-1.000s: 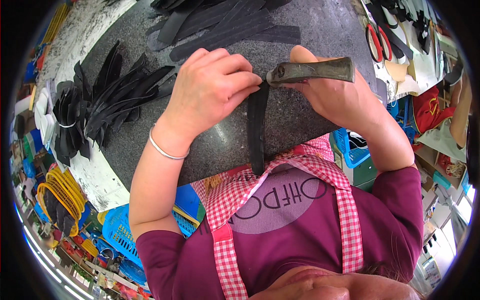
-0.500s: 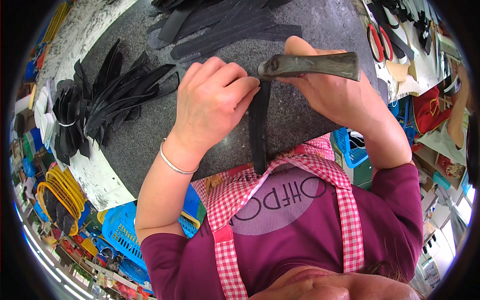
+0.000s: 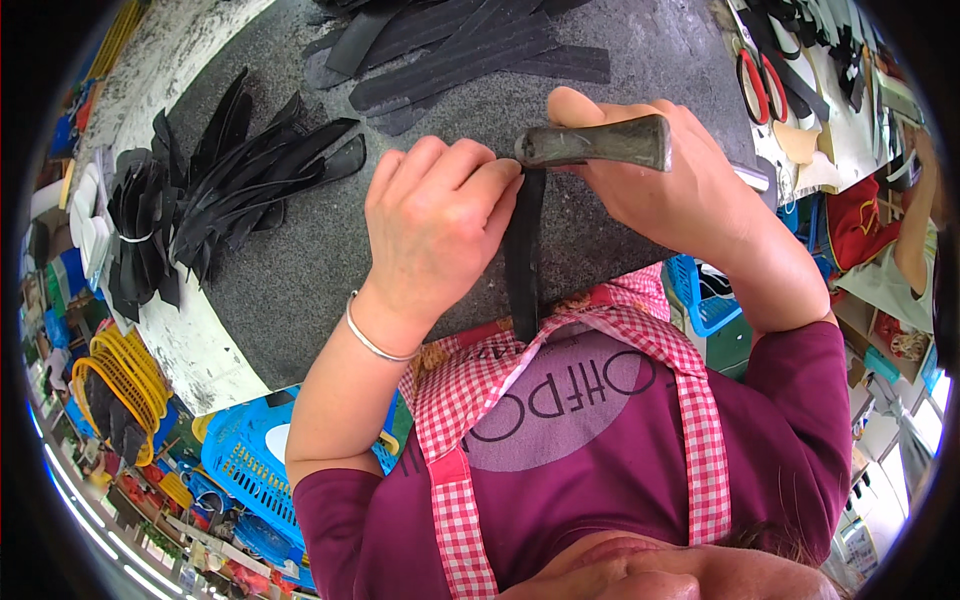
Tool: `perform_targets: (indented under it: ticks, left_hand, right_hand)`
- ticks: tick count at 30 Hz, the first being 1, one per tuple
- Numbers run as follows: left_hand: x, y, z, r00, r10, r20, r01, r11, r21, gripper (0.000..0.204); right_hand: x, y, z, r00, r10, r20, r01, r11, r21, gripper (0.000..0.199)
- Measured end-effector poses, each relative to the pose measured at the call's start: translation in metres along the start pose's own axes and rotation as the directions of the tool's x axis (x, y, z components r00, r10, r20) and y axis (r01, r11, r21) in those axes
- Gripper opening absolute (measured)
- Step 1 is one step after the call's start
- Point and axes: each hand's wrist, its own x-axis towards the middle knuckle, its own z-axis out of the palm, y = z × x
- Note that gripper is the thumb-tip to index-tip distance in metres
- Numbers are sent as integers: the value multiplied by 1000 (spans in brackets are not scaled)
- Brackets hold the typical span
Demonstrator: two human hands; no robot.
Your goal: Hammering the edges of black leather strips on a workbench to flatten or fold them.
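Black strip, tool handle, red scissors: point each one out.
black strip point(image 3: 523, 255), head view, middle of its length below the hands.
tool handle point(image 3: 600, 143), head view, bare middle.
red scissors point(image 3: 757, 82), head view, handle loops.

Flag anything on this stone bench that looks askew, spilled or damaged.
Nothing stands out. The left hand pins a black strip flat on the grey stone slab, its near end hanging over the edge, while the right hand holds a dark tool. Other black strips lie fanned and bundled at left.

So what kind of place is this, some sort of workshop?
Probably a small craft workshop: cut black strips lie piled on a grey stone slab, red-handled scissors lie nearby, and the hands work one strip with a hand tool.
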Motion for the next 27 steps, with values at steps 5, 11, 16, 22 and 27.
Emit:
perform_targets:
  ticks: [5,11,16,22,27]
  left_hand:
    - [-10,9,-1,998,-24,-55,32,988,148,15]
    - [-15,12,6,994,-95,-54,96,995,12,16]
    - [-16,18,4,996,-74,-59,81,990,114,17]
    - [-20,22,7,992,-110,-60,110,994,-2,17]
    - [-26,27,9,993,-97,-66,102,992,76,18]
  right_hand:
    - [-3,3,7,999,47,-20,-46,998,38,25]
    - [-1,7,5,998,58,-38,-56,996,67,26]
    - [-2,-1,4,999,23,25,-22,1000,-11,25]
    - [-1,7,9,999,13,-47,-10,998,66,24]
    - [-6,-1,7,999,-14,-31,15,999,32,25]
